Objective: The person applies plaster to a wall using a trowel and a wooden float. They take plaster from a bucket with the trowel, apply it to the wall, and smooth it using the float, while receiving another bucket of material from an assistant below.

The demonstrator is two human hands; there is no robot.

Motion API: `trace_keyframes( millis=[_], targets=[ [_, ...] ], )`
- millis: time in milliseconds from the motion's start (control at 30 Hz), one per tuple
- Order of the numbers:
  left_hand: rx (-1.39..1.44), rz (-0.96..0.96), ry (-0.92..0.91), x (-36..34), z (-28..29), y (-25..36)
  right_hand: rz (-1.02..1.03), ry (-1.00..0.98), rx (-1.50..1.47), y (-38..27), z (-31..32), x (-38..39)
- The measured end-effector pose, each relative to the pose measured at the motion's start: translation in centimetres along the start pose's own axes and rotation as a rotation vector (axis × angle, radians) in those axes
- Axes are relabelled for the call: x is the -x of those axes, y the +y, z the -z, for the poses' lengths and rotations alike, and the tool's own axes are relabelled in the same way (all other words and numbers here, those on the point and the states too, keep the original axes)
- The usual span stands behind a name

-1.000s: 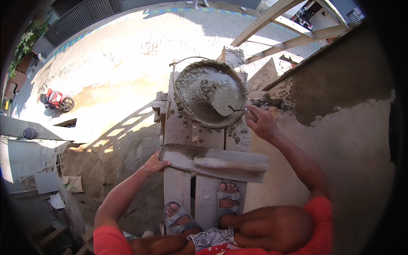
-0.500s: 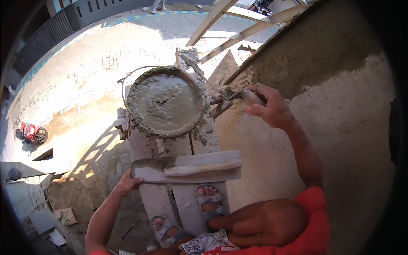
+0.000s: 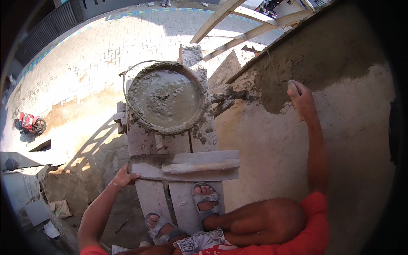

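Note:
My left hand (image 3: 123,176) grips the left end of a long plastering float (image 3: 225,173), a flat board with a raised handle bar facing up. The float lies level above the planks, in front of my feet. My right hand (image 3: 303,102) is closed round the pale handle of a trowel (image 3: 292,87), up against the wall at the right. Its blade shows only as a thin edge by the wet dark plaster (image 3: 340,55). Beyond the float stands a bucket (image 3: 144,124) with its wire handle, holding grey wet mortar (image 3: 174,102).
I crouch on narrow wooden planks (image 3: 148,197), high above the ground. A mortar-caked timber (image 3: 227,98) juts between bucket and wall. Slanting wooden beams (image 3: 246,40) cross at the upper right. Below left are a paved street (image 3: 97,63) and a red motorbike (image 3: 29,122).
My right hand has moved with the trowel from beside the bucket, up and right to the plastered wall. My left hand still holds the float, shifted only slightly.

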State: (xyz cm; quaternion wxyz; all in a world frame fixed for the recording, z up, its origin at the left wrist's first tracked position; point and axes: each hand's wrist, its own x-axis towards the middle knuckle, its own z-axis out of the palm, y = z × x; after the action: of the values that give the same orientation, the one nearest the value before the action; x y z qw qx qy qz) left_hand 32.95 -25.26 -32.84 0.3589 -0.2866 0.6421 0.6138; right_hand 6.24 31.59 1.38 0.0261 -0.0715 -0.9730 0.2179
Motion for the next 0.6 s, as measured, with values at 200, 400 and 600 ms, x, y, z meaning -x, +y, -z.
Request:
trace_keyframes(
  millis=[200,400,600],
  targets=[
    [-0.05,-0.042,-0.035,-0.2,-0.5,0.6,0.547,-0.236,0.352,-12.3,-5.1,7.3],
    [-0.143,-0.048,0.034,0.7,0.2,1.0,0.531,-0.352,0.567,-18.2,-5.4,5.7],
    [-0.14,0.017,0.057,1.3,-0.1,2.2,0.601,-0.603,0.504,-18.3,-13.4,4.0]
  ],
)
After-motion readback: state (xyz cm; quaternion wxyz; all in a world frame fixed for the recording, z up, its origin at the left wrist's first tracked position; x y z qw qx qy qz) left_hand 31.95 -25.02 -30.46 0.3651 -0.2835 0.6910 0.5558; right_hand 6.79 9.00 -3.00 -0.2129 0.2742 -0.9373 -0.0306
